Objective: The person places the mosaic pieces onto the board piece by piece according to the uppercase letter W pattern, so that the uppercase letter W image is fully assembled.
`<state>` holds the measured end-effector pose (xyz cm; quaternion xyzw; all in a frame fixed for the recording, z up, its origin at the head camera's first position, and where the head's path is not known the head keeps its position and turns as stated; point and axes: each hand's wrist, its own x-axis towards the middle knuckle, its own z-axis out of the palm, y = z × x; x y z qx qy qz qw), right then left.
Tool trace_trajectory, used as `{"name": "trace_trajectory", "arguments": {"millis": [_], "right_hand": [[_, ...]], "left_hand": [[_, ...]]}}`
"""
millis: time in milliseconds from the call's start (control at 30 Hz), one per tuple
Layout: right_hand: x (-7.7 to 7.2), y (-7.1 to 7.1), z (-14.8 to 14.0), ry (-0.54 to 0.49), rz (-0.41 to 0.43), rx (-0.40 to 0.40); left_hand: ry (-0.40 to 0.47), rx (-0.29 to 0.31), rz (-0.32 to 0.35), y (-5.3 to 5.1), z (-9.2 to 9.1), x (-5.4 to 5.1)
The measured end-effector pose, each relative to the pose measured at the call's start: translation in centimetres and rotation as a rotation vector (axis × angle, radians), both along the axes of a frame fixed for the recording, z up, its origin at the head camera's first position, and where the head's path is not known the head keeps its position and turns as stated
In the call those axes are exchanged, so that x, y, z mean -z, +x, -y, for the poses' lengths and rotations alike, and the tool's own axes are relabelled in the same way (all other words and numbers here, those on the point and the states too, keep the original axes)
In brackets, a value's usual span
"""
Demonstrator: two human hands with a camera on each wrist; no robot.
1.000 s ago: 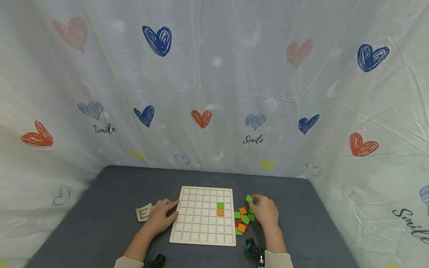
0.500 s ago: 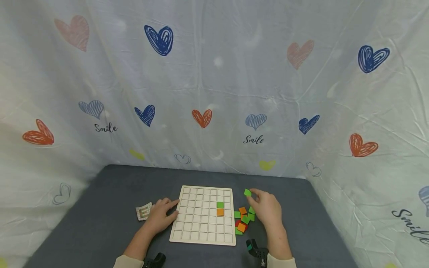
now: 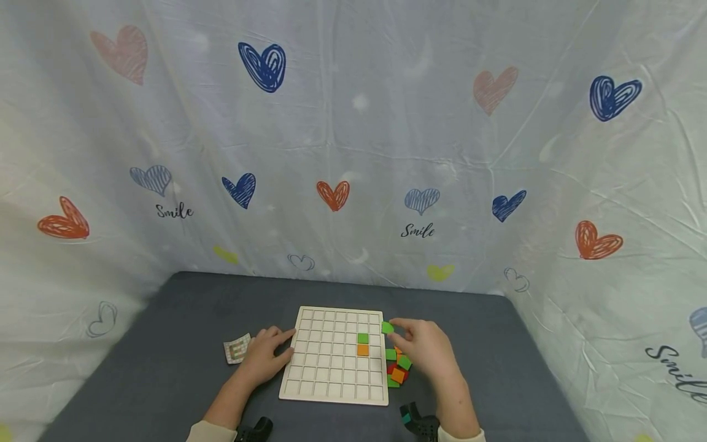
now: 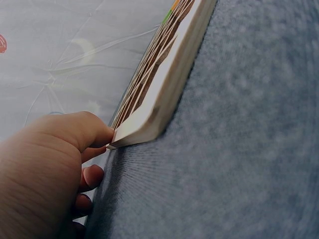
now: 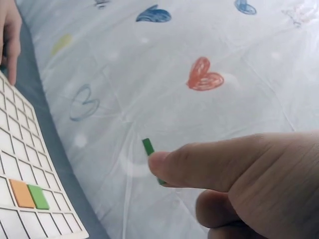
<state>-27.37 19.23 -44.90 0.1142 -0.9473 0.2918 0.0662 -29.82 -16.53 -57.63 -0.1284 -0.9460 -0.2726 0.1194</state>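
Observation:
My right hand (image 3: 432,348) pinches a green square tile (image 3: 388,328) between thumb and finger, at the right edge of the pale grid board (image 3: 323,363) in the head view. Edge-on in the right wrist view, the pinched green tile (image 5: 147,146) shows past the thumb. My left hand (image 3: 266,359) rests at the board's left side, index finger and thumb touching the edge. Close up in the left wrist view, the thumb (image 4: 97,132) meets the board's corner (image 4: 144,127). One green tile (image 3: 363,338) and one orange tile (image 3: 363,350) sit in neighbouring cells of the board.
Several loose green, orange and red tiles (image 3: 398,375) lie heaped along the board's right side, partly behind my right hand. A small patterned card (image 3: 237,349) lies beside my left hand. The dark table (image 3: 193,313) ends at a heart-printed curtain (image 3: 353,153).
My right hand lifted the green tile away from the loose pile, then carried it left to the board's right edge. My left hand and the board have stayed in place.

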Motion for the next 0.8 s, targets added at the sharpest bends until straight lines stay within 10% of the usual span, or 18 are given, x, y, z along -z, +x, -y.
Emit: {"name": "trace_trajectory", "arguments": {"millis": [500,800], "right_hand": [[2.6,-0.7,2.8,0.056,0.188,-0.268],[4.2,-0.9,3.8,0.126,0.265,-0.276]], "left_hand": [[0.016,0.019,0.005,0.0,0.3,0.0],[0.025,0.026,-0.011,0.4,0.1,-0.3]]}}
